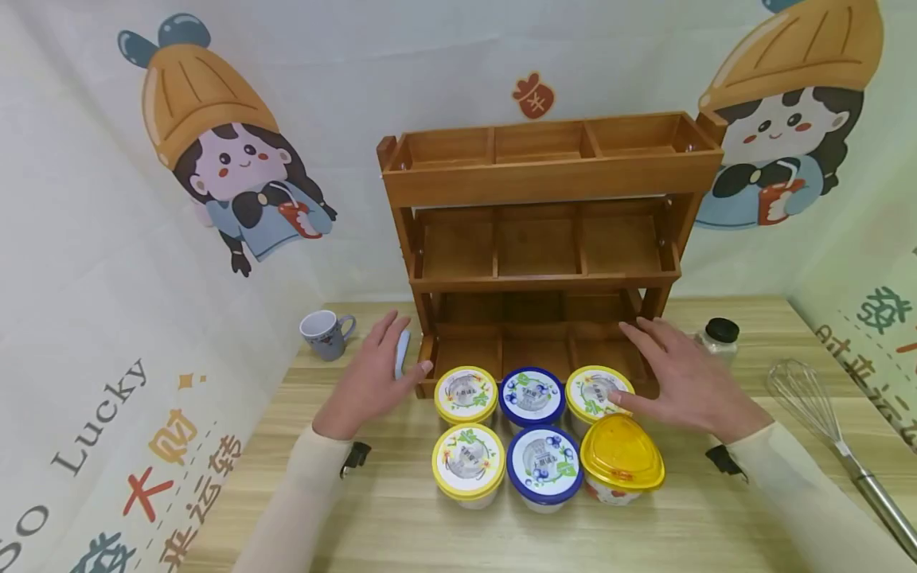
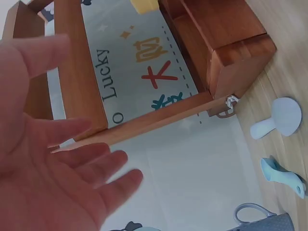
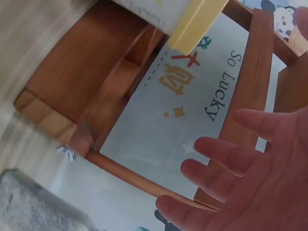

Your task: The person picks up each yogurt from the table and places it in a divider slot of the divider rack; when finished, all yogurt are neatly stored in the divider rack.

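My left hand [image 1: 372, 380] hovers with fingers extended at the left front corner of a brown wooden three-tier rack [image 1: 552, 180]. On the other side, my right hand [image 1: 684, 380] has spread fingers near the rack's right front. Its thumb overlaps the rim of a yellow-rimmed tub [image 1: 591, 385] in the head view. Both palms show bare in the wrist views. Between the hands stand more lidded tubs in two rows: yellow-rimmed ones [image 1: 466, 391], blue-rimmed ones [image 1: 532, 394], and a tub with a yellow domed lid [image 1: 622, 454] at the near right.
A grey-blue mug [image 1: 325, 334] stands left of the rack. Beside the rack lie a pale blue utensil [image 2: 284, 175] and a pale grey-blue one [image 2: 287, 117]. A black-capped jar [image 1: 719, 338] and a whisk [image 1: 834, 438] are on the right. A printed cloth [image 1: 344, 95] hangs behind.
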Demonstrator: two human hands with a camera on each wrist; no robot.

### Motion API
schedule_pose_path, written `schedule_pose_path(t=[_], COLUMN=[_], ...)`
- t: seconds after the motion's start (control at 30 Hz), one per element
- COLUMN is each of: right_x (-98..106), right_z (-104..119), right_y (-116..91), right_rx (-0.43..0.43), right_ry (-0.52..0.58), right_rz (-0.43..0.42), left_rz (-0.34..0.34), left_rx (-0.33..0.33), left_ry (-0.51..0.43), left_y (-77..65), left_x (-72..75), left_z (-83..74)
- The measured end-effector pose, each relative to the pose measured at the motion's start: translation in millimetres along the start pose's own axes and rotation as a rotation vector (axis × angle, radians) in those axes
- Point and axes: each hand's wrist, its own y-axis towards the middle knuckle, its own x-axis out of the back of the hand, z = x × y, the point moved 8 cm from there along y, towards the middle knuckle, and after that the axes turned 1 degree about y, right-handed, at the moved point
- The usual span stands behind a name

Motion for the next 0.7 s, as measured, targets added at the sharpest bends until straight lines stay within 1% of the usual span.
schedule_pose_path(t=[0.17, 0.3, 0.47, 0.7], right_x=[0, 1, 2, 2], right_z=[-1, 0, 2, 10], right_y=[-1, -4, -9, -23], right_rx=[-0.013, -0.013, 0.023, 0.075], right_ry=[0.089, 0.177, 0.261, 0.370], right_rz=[-0.004, -0.012, -0.036, -0.054], left_rz=[-0.101, -0.143, -0.185, -0.264], left_rx=[-0.065, -0.094, -0.080, -0.034], left_ry=[-0.060, -0.130, -0.251, -0.334], left_y=[13.0, 20.1, 31.2, 50.2], left_x=[13.4, 19.5, 25.4, 35.3], left_z=[1.7, 4.8, 9.6, 17.3])
